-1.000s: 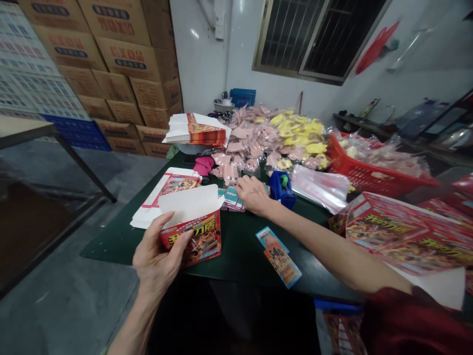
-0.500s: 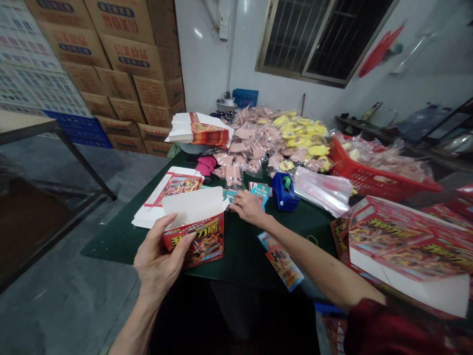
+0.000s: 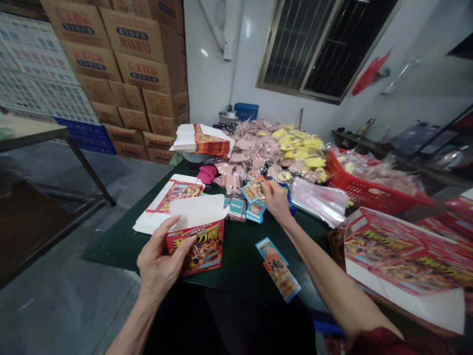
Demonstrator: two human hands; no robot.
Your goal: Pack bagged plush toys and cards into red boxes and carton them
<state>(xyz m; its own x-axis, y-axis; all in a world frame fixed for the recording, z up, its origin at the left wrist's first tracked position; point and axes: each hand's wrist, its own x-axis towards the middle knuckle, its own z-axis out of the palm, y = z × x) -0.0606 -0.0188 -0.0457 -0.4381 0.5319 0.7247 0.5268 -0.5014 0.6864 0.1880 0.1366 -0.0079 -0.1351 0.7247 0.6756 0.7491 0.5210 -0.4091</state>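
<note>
My left hand (image 3: 158,261) grips a small red printed carton (image 3: 199,241) by its left side, near the front edge of the dark green table (image 3: 240,246); its white top flap stands open. My right hand (image 3: 275,197) is raised over the middle of the table, pinching a fanned bunch of blue printed cards (image 3: 254,195). A few more cards (image 3: 236,207) lie flat just below it. Two loose cards (image 3: 279,268) lie near the table's front edge, by my right forearm.
Flat unfolded cartons (image 3: 166,197) lie left of the box, another stack (image 3: 203,138) farther back. Bagged pink and yellow toys (image 3: 281,148) cover the far side. Clear bags (image 3: 320,190), a red basket (image 3: 365,182) and large red boxes (image 3: 406,246) are on the right. Cardboard cases (image 3: 121,64) line the left wall.
My right hand has lifted off the table with a bunch of cards and moved slightly right. The left hand still holds the carton in about the same place.
</note>
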